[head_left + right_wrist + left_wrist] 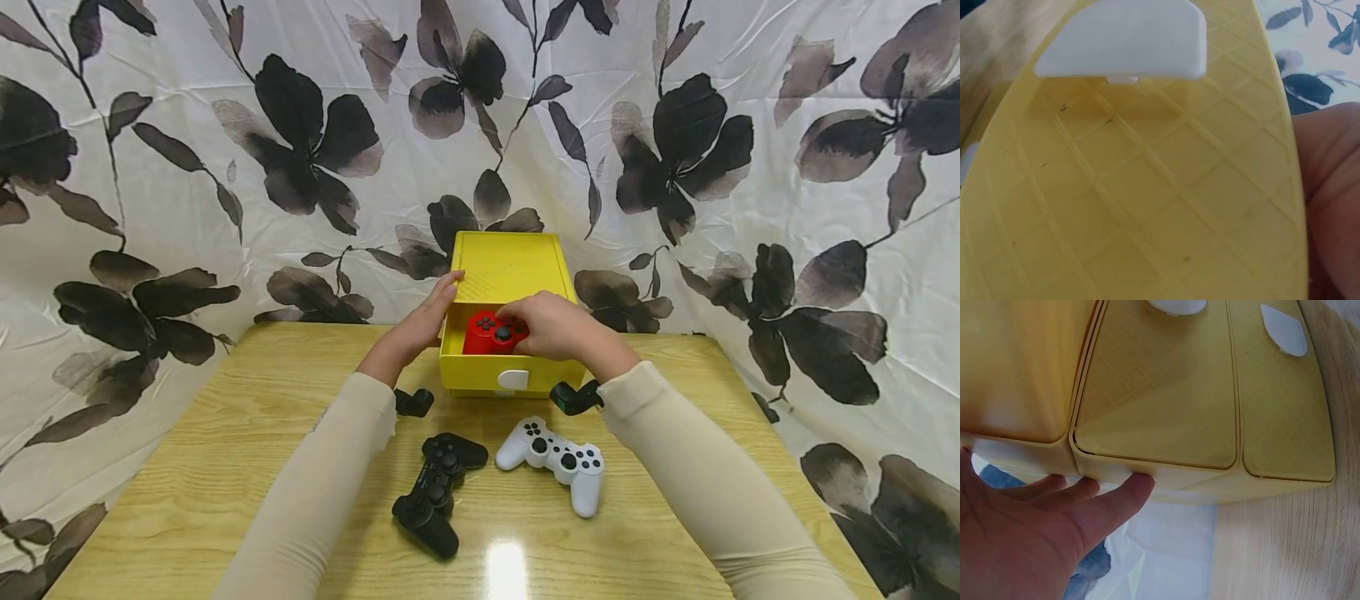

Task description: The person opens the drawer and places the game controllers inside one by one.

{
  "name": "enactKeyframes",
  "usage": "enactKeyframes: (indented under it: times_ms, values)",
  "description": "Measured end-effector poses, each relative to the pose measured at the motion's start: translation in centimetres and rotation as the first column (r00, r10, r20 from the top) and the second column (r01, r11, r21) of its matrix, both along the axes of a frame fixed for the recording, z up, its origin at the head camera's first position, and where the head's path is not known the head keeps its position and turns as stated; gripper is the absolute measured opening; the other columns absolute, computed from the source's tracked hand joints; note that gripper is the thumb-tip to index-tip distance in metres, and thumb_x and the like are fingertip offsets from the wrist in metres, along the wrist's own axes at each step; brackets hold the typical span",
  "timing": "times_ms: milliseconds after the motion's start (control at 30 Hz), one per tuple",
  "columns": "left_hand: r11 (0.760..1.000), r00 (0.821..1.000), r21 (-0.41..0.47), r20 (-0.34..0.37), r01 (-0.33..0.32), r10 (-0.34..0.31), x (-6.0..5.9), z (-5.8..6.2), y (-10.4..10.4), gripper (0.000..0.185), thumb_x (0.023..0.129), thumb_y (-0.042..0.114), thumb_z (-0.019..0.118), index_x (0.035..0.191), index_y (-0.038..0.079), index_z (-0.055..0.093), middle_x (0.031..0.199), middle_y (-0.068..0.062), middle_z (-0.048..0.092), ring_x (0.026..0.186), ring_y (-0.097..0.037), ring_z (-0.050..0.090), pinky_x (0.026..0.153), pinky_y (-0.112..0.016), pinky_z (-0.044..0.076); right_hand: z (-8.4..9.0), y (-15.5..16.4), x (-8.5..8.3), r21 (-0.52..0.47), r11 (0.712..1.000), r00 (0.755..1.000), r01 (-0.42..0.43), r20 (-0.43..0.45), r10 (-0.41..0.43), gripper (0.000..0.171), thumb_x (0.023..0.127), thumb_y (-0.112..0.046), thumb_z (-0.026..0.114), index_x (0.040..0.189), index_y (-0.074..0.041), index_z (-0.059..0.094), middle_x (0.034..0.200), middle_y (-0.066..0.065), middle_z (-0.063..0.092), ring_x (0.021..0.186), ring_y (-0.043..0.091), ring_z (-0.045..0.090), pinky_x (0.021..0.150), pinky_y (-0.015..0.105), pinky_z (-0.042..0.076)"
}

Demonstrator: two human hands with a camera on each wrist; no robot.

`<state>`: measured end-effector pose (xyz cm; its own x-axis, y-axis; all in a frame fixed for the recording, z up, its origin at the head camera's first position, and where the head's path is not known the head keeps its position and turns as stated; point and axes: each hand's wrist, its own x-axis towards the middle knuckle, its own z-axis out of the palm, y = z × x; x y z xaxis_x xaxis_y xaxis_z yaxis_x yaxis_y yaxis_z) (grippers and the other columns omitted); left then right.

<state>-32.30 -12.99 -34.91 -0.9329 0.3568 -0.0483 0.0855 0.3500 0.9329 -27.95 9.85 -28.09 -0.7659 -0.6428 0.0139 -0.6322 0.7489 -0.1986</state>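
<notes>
From the head camera, your right hand [553,327] curls over the red controller [489,332] inside the open yellow box [480,373], while your left hand [422,321] lies with straight fingers against the box's left wall, apparently to steady it; a black controller [438,490] and a white controller [556,459] wait on the wooden table [225,467]. At your left wrist, fingertips [1136,485] press the box's rim. At your right wrist, yellow plastic and a white latch [1124,41] fill the view, so your grip there cannot be told.

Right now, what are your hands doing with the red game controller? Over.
Right hand grips red controller inside yellow box. Left hand fingers rest on box's side. Black controller and white controller on table, clear of both hands.
</notes>
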Motion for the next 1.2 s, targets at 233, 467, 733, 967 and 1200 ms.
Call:
enactKeyframes:
  times_ms: [233,467,733,967,1200]
  values:
    - [1.000,1.000,0.012,0.001,0.003,-0.003,0.0,0.0,0.0,0.051,0.101,0.059,0.019,0.151,0.045,0.011,0.164,-0.002,0.004,0.147,-0.036,0.020,0.103,-0.067,0.037,-0.2,-0.2,-0.2,0.031,0.999,1.000,0.013,0.014,-0.014,0.045,0.085,-0.014,0.073,0.129,-0.010,0.063,0.118,0.005,0.069,0.101,0.022,0.064,0.095,0.037,0.051]
    - [1.000,1.000,-0.007,-0.011,0.012,-0.012,0.0,-0.1,0.1,0.054,0.101,0.060,0.018,0.151,0.044,0.009,0.164,-0.005,0.002,0.147,-0.039,0.017,0.103,-0.068,0.036,-0.4,-0.3,-0.3,0.039,0.999,0.999,0.036,0.034,-0.037,0.046,0.086,-0.013,0.073,0.130,-0.010,0.063,0.120,0.005,0.069,0.104,0.023,0.063,0.098,0.037,0.050]
    - [1.000,1.000,-0.007,-0.005,0.010,-0.010,-0.1,-0.2,0.1,0.052,0.101,0.059,0.018,0.151,0.046,0.010,0.164,-0.001,0.002,0.148,-0.036,0.017,0.103,-0.068,0.036,-0.3,-0.4,-0.3,0.018,0.998,0.995,0.056,0.076,-0.058,0.047,0.085,-0.013,0.074,0.131,-0.010,0.062,0.122,0.006,0.068,0.106,0.023,0.063,0.099,0.037,0.050]
    - [1.000,1.000,0.020,0.017,0.009,-0.009,0.4,0.5,0.2,0.050,0.103,0.054,0.019,0.152,0.043,0.011,0.164,-0.002,0.001,0.148,-0.036,0.016,0.104,-0.069,0.035,0.1,-0.1,0.0,0.001,0.998,0.995,0.070,0.073,-0.070,0.044,0.087,-0.015,0.072,0.130,-0.011,0.063,0.123,0.005,0.067,0.109,0.023,0.061,0.100,0.038,0.049]
    - [1.000,0.998,0.018,0.050,0.026,-0.027,2.0,2.5,0.3,0.051,0.107,0.043,0.017,0.155,0.033,0.007,0.164,-0.006,-0.002,0.149,-0.038,0.014,0.105,-0.068,0.034,0.4,0.7,1.3,-0.079,0.995,0.997,0.063,-0.031,-0.065,0.036,0.090,-0.018,0.069,0.125,-0.010,0.066,0.122,0.005,0.068,0.113,0.024,0.062,0.099,0.041,0.049]
